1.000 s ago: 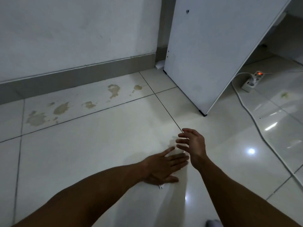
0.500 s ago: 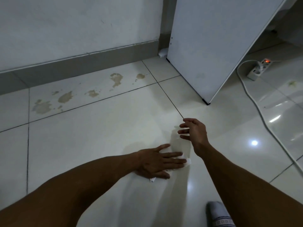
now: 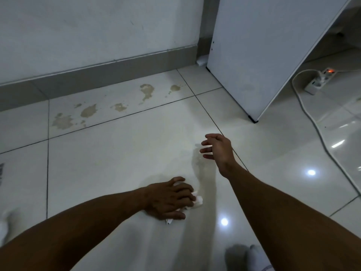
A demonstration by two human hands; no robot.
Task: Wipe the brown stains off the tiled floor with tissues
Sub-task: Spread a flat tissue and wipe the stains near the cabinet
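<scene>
My left hand (image 3: 172, 198) lies on the floor with its fingers curled over a crumpled white tissue (image 3: 197, 202) that pokes out at the fingertips and below the palm. A faint wet smear (image 3: 203, 169) runs across the tile just right of it. My right hand (image 3: 216, 147) hovers above the floor, fingers loosely spread, holding nothing. Several brown stains (image 3: 88, 111) mark the tile row along the wall, from the far left to a blotch (image 3: 147, 90) near the grout line.
A white board (image 3: 263, 55) leans upright at the back right, its corner on the floor. A white cable (image 3: 308, 112) snakes from a power strip (image 3: 320, 79) with a lit switch. A grey skirting (image 3: 97, 77) lines the wall. My socked foot (image 3: 248, 257) is at the bottom edge.
My left hand has gone from flat on the tissue to bunching it under curled fingers, sliding back toward me. The right hand stayed raised above the floor.
</scene>
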